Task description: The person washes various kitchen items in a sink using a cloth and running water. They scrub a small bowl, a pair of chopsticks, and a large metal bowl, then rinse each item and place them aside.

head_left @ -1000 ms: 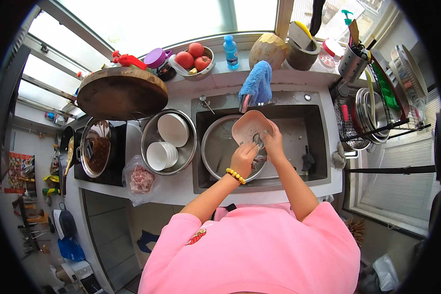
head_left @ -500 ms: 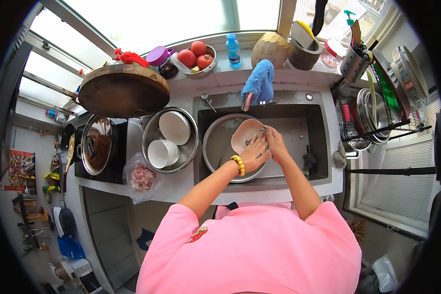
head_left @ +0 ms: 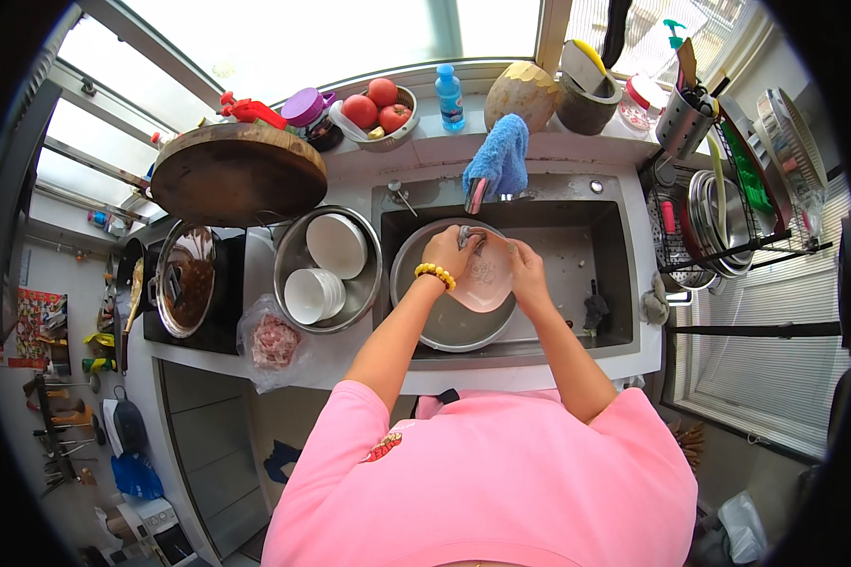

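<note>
A pale pink plate [head_left: 480, 282] with a flower pattern is tilted over a round metal basin [head_left: 456, 335] in the sink. My right hand [head_left: 529, 277] grips the plate's right rim, thumb on its upper face. My left hand [head_left: 449, 251], with a yellow bead bracelet at the wrist, is closed on a small grey cloth [head_left: 465, 234] pressed against the plate's upper left rim. Its fingertips are partly hidden behind the cloth and rim.
Left of the sink [head_left: 577, 283] stands a metal bowl [head_left: 282, 300] holding white bowls [head_left: 336, 244]. Bagged raw meat [head_left: 274, 342] lies in front of it. A blue towel [head_left: 501, 156] drapes the faucet. A dish rack [head_left: 719, 236] stands at right.
My left hand has moved from the plate's middle up and left to its rim, with the cloth. The plate has turned and come nearer to me, still in my right hand.
</note>
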{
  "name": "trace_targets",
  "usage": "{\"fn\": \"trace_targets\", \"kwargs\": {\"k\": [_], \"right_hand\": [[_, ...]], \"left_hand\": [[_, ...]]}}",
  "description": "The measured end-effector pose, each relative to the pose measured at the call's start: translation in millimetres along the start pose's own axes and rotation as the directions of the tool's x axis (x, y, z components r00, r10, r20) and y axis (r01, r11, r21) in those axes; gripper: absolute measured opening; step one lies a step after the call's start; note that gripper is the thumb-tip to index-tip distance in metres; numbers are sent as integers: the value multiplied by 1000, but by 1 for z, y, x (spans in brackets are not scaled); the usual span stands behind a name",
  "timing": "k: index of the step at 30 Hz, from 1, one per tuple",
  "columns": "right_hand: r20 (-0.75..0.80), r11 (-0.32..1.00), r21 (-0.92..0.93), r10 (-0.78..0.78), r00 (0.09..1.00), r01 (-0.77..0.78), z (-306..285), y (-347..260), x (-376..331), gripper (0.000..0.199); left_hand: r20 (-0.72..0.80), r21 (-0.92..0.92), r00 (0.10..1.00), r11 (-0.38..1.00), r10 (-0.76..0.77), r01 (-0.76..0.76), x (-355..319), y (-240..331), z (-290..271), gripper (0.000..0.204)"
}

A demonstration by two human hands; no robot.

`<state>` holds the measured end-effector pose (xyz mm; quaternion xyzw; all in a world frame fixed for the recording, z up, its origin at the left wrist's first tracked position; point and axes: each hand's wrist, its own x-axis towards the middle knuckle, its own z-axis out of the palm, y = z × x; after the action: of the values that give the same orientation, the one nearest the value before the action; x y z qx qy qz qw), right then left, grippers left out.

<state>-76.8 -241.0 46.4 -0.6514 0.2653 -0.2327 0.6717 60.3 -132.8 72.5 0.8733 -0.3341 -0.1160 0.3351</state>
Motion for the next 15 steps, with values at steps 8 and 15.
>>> {"fn": "trace_targets", "kwargs": {"k": [8, 15], "right_hand": [[-241, 991, 15, -128, 962, 135, 21, -24, 8, 23], [-168, 964, -123, -252, 953, 233, 35, -8, -8, 39]], "left_hand": [[101, -841, 749, 345, -655, 416, -44, -1, 42, 31], [512, -856, 679, -372, -526, 358, -67, 14, 77, 27]]}}
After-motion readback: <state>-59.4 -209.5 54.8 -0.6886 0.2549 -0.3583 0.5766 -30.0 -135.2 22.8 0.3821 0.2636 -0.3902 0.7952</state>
